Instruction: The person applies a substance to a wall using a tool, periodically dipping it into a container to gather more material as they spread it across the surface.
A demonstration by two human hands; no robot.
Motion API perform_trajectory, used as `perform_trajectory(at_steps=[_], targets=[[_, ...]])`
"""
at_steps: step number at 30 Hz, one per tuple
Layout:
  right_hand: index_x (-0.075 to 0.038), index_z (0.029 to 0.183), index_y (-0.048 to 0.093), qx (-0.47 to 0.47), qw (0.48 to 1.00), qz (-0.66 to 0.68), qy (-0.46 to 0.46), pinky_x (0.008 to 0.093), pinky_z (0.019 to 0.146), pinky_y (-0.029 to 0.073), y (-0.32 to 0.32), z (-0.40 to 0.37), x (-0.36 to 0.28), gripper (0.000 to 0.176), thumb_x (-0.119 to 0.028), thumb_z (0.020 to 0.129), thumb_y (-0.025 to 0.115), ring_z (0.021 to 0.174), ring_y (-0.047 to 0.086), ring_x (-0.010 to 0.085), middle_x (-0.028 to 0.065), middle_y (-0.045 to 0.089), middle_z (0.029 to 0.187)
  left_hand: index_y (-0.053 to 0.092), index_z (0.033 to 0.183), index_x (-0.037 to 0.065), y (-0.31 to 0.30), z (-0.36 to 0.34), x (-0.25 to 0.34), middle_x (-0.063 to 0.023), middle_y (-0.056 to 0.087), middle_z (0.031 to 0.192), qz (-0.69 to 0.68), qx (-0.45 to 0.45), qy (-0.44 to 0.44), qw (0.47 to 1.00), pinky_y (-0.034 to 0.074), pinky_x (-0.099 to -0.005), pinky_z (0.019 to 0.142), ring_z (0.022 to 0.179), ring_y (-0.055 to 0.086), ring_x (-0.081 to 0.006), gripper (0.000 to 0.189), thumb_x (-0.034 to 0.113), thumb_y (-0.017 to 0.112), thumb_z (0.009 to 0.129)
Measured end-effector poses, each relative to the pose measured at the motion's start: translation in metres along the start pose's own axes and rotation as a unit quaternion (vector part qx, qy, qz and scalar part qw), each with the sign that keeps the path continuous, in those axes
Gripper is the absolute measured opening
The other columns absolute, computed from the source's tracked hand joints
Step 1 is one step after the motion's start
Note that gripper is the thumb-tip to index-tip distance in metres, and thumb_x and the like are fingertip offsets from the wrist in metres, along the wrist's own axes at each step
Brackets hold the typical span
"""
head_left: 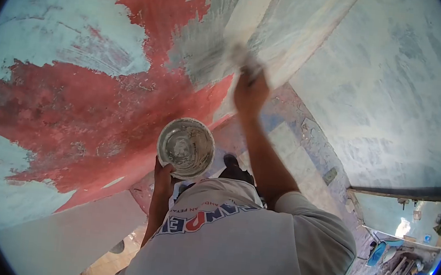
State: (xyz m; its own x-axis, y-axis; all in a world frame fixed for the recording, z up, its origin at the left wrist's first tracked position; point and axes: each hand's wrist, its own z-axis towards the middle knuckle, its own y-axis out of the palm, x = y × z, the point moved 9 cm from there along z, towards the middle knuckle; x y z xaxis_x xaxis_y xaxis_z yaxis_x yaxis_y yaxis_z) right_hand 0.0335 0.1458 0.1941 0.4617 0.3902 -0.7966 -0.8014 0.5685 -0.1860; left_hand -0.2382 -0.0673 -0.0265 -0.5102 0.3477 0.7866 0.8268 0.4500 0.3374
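Observation:
My left hand [163,175] grips the rim of a round metal bowl [186,147], held below the wall at waist height. Greyish-white residue coats the bowl's inside. Up at the wall, my right hand [251,92] is closed around a short-handled tool [244,57] with a pale end, smeared by motion; I cannot tell its exact kind. The tool overlaps a grey, streaky coated area [209,39] of the wall. Red paint [105,106] and flaking pale-blue patches [71,25] cover the wall to the left.
A pale, blotchy wall [398,86] meets the painted one in a corner on the right. Below lies a stained tiled floor [304,157], with my shoe [231,161] on it. Through a doorway at lower right, clutter [402,272] lies on the ground.

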Motion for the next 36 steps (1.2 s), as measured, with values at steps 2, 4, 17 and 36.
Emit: perform_trajectory(at_steps=[2,4,17,36], targets=[[0.001,0.098,0.066,0.033,0.999,-0.037,0.005,0.0434,0.064,0.050,-0.016,0.057,0.046,0.013,-0.005,0.089,0.058,0.068,0.064,0.0307,0.0193,0.067,0.078,0.034,0.148,0.014,-0.002,-0.005,-0.003,-0.0190,0.051,0.132,-0.002,-0.004,-0.002,1.000,0.066,-0.0554,0.073,0.108,0.067,-0.0400,0.076,0.000,0.045,0.074],[0.003,0.100,0.064,0.090,0.994,-0.032,-0.043,0.0486,0.062,0.051,-0.021,0.093,0.061,0.016,-0.005,0.087,0.061,0.067,0.065,0.0452,0.0258,0.066,0.075,0.037,0.145,0.013,-0.001,-0.004,-0.004,-0.0169,0.053,0.129,-0.031,-0.007,-0.004,0.999,0.066,-0.0522,0.067,0.103,0.068,-0.0369,0.072,-0.003,0.046,0.076],[-0.013,0.148,0.050,-0.205,0.958,0.101,-0.174,0.0428,0.078,0.060,0.062,-0.093,-0.107,0.080,0.006,0.070,0.057,0.095,0.071,0.0359,0.0208,0.058,0.140,0.039,0.143,0.015,-0.009,0.002,-0.020,-0.0147,0.053,0.129,-0.004,0.012,-0.040,0.999,0.067,-0.0502,0.069,0.106,0.068,-0.0335,0.073,-0.004,0.045,0.073],[-0.015,0.143,0.057,-0.102,0.995,0.013,-0.006,0.0491,0.059,0.052,0.060,-0.053,-0.004,0.070,0.002,0.075,0.058,0.063,0.065,0.0359,0.0166,0.068,0.077,0.037,0.147,0.013,-0.011,-0.008,-0.012,-0.0169,0.054,0.131,-0.046,0.016,-0.021,0.999,0.067,-0.0508,0.069,0.105,0.068,-0.0370,0.074,-0.002,0.046,0.075]])
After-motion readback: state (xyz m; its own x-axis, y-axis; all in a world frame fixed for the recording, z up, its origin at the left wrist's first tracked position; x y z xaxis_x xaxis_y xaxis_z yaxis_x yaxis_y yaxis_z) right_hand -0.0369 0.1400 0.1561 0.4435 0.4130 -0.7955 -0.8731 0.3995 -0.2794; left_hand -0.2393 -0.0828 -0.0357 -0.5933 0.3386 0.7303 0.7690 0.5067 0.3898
